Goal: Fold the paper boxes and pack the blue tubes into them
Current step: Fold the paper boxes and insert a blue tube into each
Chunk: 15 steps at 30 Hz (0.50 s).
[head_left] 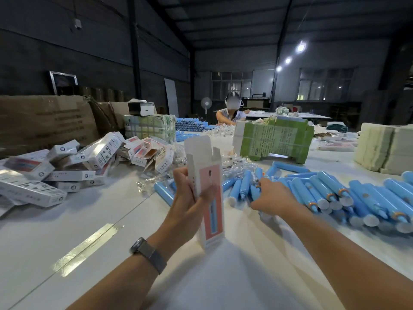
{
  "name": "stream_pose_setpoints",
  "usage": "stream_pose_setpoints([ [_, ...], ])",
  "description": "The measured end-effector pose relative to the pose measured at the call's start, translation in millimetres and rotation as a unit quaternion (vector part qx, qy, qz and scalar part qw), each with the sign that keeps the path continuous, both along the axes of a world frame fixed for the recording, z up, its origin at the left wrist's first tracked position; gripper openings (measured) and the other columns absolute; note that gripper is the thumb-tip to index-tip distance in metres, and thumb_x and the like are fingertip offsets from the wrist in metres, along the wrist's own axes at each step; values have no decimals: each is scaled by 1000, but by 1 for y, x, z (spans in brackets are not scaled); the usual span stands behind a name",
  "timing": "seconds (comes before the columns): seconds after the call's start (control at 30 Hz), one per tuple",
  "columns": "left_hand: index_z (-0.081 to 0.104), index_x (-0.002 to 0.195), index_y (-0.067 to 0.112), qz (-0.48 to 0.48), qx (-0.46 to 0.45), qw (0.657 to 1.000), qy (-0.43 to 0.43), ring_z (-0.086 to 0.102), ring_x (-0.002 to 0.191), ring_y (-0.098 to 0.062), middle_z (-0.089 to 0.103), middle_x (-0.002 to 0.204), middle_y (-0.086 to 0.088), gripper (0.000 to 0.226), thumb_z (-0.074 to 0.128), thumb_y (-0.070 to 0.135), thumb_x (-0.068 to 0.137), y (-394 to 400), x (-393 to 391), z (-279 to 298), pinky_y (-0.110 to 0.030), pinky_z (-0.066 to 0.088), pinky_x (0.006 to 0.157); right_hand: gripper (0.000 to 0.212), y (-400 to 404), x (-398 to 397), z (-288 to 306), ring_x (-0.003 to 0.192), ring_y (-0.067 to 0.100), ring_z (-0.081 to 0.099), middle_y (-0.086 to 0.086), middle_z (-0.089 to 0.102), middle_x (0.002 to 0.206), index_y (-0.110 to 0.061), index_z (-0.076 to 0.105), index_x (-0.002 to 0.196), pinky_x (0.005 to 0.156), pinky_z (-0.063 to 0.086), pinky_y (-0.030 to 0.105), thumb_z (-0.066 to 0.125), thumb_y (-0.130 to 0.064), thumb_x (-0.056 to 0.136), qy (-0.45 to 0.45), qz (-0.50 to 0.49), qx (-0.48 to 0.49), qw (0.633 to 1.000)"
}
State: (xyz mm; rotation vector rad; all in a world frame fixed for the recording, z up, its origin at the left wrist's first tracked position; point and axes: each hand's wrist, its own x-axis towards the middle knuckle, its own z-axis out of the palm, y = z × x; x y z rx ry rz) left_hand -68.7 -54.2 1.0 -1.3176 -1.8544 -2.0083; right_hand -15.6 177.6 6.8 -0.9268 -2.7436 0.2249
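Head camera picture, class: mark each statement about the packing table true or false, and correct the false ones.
1. The left hand holds an upright paper box with its top flaps open. True.
2. The right hand rests on the finished boxes. False: it reaches into the blue tubes.
3. The finished boxes lie left of the held box. True.
4. The wristwatch is on the right wrist. False: the left.
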Motion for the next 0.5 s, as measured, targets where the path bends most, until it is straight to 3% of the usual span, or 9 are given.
stream_pose_setpoints([
  [0.1, 28, 106, 28, -26, -20, 999, 7, 65, 97, 0, 57, 95, 25, 36, 55, 46, 89, 1, -3, -3, -21, 58, 74, 31, 2, 4, 10, 67, 15, 53, 0, 56, 78, -16, 47, 82, 48, 36, 24, 71, -31, 71, 30, 0, -129, 991],
  [0.2, 31, 109, 24, -19, -26, 999, 11, 65, 97, 3, 57, 93, 31, 44, 51, 56, 87, 0, -6, -1, -19, 57, 72, 21, -2, 8, 24, 40, 14, 39, 3, 47, 54, -12, 50, 71, 40, 27, 19, 68, -23, 76, 123, 14, -305, 944],
  [0.27, 34, 108, 27, -16, -29, 999, 3, 65, 96, 1, 58, 91, 29, 36, 51, 53, 89, 0, -7, -1, -24, 59, 76, 16, -11, 13, 41, 39, 13, 31, 2, 40, 51, -11, 51, 67, 45, 23, 19, 63, -14, 77, 196, 37, -396, 897],
  [0.37, 36, 109, 29, -21, -30, 999, -4, 65, 97, 2, 60, 92, 29, 29, 50, 47, 90, 1, -4, 1, -19, 57, 73, 17, -33, 21, 70, 45, 12, 39, 1, 43, 58, -12, 50, 65, 47, 32, 24, 55, -7, 81, 321, 121, -481, 807],
  [0.47, 37, 109, 26, 1, -34, 999, 15, 65, 90, 4, 61, 90, 30, 29, 50, 41, 89, 1, 0, 3, -15, 55, 70, 4, -62, 32, 97, 43, 7, 50, -6, 58, 51, -12, 52, 87, 42, 37, 21, 50, -12, 84, 426, 208, -496, 728],
  [0.5, 37, 108, 25, 15, -42, 999, 24, 66, 88, 2, 62, 90, 28, 28, 50, 42, 90, 0, 1, 4, -17, 57, 69, 11, -71, 35, 104, 44, 6, 52, -9, 61, 51, -12, 53, 95, 43, 38, 20, 51, -15, 85, 453, 227, -495, 706],
])
